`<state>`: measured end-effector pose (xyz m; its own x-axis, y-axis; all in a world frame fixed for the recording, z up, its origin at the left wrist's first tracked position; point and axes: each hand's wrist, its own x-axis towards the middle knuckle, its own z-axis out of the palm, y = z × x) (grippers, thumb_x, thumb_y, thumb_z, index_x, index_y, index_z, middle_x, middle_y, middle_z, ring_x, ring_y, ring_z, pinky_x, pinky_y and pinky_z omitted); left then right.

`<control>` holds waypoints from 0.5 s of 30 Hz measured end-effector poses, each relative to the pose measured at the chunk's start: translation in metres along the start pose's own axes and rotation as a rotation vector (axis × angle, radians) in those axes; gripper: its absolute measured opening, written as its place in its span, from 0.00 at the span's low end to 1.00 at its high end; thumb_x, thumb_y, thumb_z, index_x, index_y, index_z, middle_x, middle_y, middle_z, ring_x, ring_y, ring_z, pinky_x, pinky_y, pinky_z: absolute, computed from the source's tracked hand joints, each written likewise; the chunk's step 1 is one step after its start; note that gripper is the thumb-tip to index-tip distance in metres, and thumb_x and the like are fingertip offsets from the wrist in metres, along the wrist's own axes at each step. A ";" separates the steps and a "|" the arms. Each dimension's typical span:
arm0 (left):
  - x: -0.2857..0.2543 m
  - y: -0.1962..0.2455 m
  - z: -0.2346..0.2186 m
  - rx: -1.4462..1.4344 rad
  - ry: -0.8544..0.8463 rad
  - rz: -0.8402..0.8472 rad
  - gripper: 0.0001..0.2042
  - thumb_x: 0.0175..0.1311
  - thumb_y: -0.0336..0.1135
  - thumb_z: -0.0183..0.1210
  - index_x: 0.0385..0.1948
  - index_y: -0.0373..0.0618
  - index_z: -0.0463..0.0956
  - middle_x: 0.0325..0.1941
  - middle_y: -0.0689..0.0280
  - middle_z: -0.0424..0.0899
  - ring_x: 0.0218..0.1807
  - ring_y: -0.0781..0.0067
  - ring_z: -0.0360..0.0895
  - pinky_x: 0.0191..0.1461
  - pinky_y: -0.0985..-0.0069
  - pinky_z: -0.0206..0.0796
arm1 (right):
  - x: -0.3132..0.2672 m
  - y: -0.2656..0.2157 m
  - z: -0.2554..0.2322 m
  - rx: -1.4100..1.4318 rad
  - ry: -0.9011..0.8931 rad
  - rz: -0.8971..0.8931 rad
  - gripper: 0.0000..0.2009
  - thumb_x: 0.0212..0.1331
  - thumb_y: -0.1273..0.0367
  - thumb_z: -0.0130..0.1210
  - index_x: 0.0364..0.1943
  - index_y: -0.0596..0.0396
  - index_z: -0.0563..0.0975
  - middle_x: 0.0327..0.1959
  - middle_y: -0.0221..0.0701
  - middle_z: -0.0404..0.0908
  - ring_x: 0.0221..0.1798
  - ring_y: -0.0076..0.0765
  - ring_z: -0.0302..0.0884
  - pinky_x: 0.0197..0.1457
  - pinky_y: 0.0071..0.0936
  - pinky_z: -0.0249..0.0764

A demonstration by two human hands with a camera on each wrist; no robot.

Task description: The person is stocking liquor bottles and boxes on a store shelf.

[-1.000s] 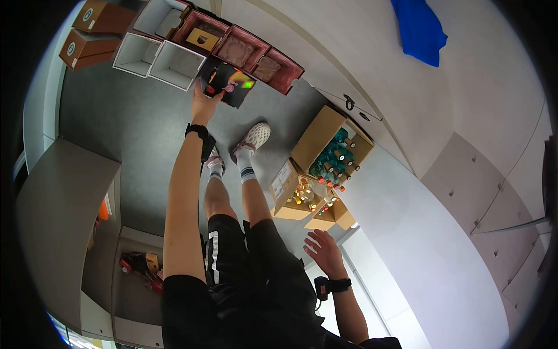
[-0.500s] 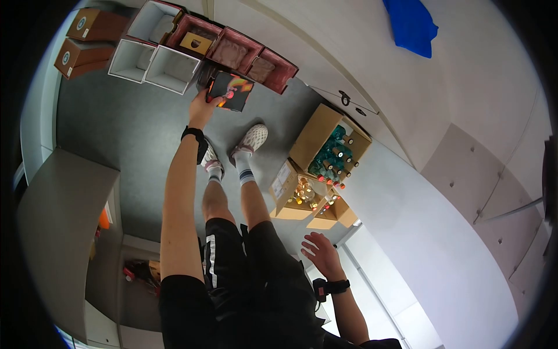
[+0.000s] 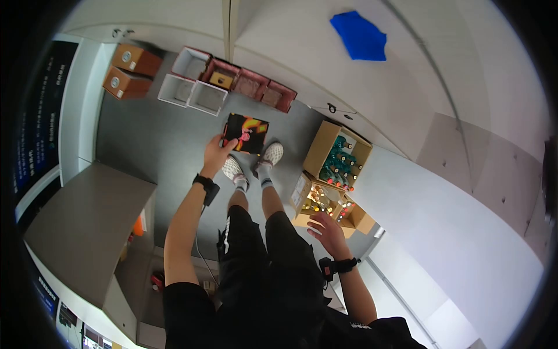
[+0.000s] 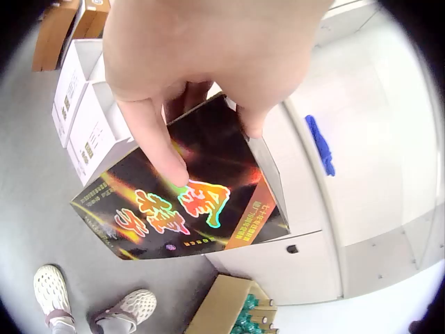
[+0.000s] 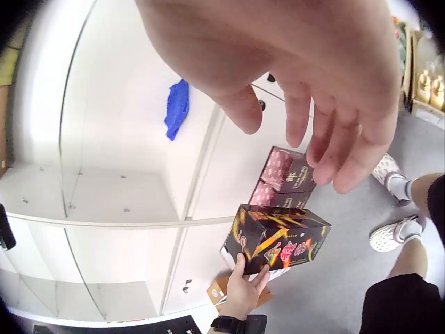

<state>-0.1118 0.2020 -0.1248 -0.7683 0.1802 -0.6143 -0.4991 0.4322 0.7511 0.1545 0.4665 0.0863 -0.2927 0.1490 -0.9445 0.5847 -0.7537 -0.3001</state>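
Note:
A black box with red, yellow and shiny lettering is held above the floor in front of the feet. My left hand grips its near left edge; in the left wrist view the thumb of the left hand lies on the printed face of the box and the other fingers are partly hidden behind it. My right hand is in the air by the cardboard boxes, fingers loosely bent and holding nothing. In the right wrist view the right hand is apart from the black box.
White open boxes and red open boxes line the cabinet, with brown boxes at their left. Cardboard boxes of bottles stand right of the feet. A blue cloth lies on a white surface. A grey cabinet is at left.
My left hand has brought the black box away from the row of open boxes, nearer to my body. The head view has shifted. My right hand stays empty.

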 end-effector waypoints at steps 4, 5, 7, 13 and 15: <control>-0.065 0.063 -0.032 0.007 -0.009 0.048 0.25 0.54 0.55 0.66 0.36 0.36 0.77 0.17 0.65 0.78 0.17 0.77 0.75 0.21 0.78 0.67 | -0.032 -0.015 0.030 -0.088 -0.067 -0.104 0.17 0.67 0.62 0.49 0.54 0.57 0.71 0.49 0.36 0.77 0.51 0.39 0.77 0.55 0.37 0.75; -0.085 0.086 -0.041 0.015 -0.020 0.074 0.25 0.55 0.55 0.66 0.36 0.36 0.77 0.17 0.65 0.78 0.16 0.77 0.75 0.21 0.78 0.67 | -0.039 -0.019 0.032 -0.097 -0.099 -0.096 0.15 0.67 0.62 0.50 0.52 0.55 0.72 0.50 0.35 0.76 0.53 0.36 0.75 0.56 0.37 0.74; -0.120 0.124 -0.056 0.024 -0.042 0.129 0.25 0.56 0.55 0.65 0.36 0.36 0.77 0.16 0.65 0.78 0.16 0.77 0.75 0.20 0.78 0.66 | -0.056 -0.028 0.045 -0.091 -0.192 -0.166 0.17 0.66 0.63 0.52 0.54 0.56 0.71 0.51 0.35 0.75 0.53 0.36 0.75 0.55 0.35 0.75; -0.213 0.235 -0.084 0.030 -0.065 0.213 0.26 0.60 0.55 0.61 0.36 0.34 0.76 0.17 0.66 0.76 0.15 0.77 0.75 0.19 0.78 0.65 | -0.120 -0.056 0.083 -0.327 -0.256 -0.519 0.21 0.63 0.63 0.57 0.56 0.58 0.70 0.51 0.33 0.77 0.52 0.29 0.76 0.54 0.29 0.72; -0.233 0.266 -0.083 0.022 -0.043 0.322 0.25 0.62 0.55 0.60 0.33 0.33 0.75 0.17 0.66 0.74 0.14 0.78 0.73 0.19 0.78 0.63 | -0.131 -0.063 0.085 -0.462 -0.281 -0.692 0.28 0.59 0.60 0.61 0.61 0.56 0.68 0.56 0.34 0.74 0.58 0.33 0.72 0.58 0.31 0.69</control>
<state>-0.0988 0.2017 0.2385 -0.8672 0.3478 -0.3563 -0.2241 0.3662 0.9031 0.0920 0.4401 0.2398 -0.8346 0.2678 -0.4813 0.4375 -0.2087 -0.8747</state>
